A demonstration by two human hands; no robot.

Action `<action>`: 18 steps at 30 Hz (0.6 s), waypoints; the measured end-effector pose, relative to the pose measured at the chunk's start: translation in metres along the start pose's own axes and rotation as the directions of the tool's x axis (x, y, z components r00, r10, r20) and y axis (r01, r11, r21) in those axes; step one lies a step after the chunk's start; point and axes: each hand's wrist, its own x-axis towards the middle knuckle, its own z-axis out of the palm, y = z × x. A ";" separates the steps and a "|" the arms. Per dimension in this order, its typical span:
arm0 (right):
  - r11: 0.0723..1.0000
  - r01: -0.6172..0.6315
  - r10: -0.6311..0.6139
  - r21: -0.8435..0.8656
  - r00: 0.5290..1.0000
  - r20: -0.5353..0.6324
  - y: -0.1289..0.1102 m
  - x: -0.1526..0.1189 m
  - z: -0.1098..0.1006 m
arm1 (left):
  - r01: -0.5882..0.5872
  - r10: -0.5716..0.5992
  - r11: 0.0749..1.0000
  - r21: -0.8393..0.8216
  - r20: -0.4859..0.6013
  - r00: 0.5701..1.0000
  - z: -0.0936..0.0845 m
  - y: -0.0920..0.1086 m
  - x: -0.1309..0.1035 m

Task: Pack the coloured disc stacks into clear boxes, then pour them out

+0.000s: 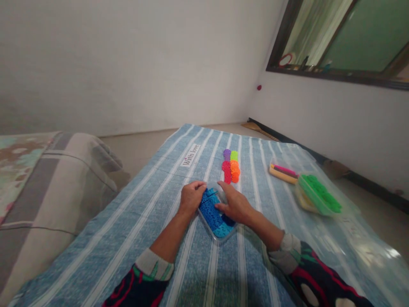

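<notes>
A clear plastic box [219, 239] filled with rows of small blue pieces [210, 212], in darker and lighter shades, sits on the striped cloth in front of me. My left hand [192, 197] is closed on its left far side, fingertips pinched at the rim. Across the right side lies my right hand [238, 205], its thumb inside over the blue pieces and its index finger reaching the far end, gripping the wall between them. Just beyond the box lie flat rows of small round pieces: purple [226, 154], lime green [234, 155], red [226, 170] and orange [234, 171].
Right on the striped cloth [134, 213] stands a clear box of green pieces [319, 194]. Beside it a clear case holds yellow, brown and pink pieces [283, 173]. A grey-covered couch or bed [73, 170] stands left. Walls rise behind, with a window [351, 38] at upper right.
</notes>
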 end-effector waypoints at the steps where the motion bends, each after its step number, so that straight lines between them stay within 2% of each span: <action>1: 1.000 -0.025 0.025 0.016 1.000 0.004 0.001 -0.001 0.001 | 0.018 -0.018 0.999 -0.030 0.004 1.000 0.001 -0.001 0.000; 5: 0.994 -0.101 0.100 0.048 0.995 0.024 0.003 -0.003 0.000 | 0.076 -0.074 0.992 -0.103 0.022 0.997 0.005 0.000 -0.001; 13: 0.982 -0.177 0.179 -0.071 0.983 0.027 -0.006 -0.009 -0.003 | 0.087 -0.089 0.992 -0.088 -0.022 0.996 0.019 0.008 -0.012; 16: 0.986 -0.169 0.169 0.000 0.986 0.004 0.000 -0.010 -0.004 | 0.111 -0.114 0.987 -0.119 -0.023 0.993 0.021 0.011 -0.014; 18: 0.981 -0.160 0.162 0.113 0.987 -0.006 0.009 -0.011 -0.007 | 0.134 -0.138 0.980 -0.148 -0.016 0.990 0.020 0.011 -0.013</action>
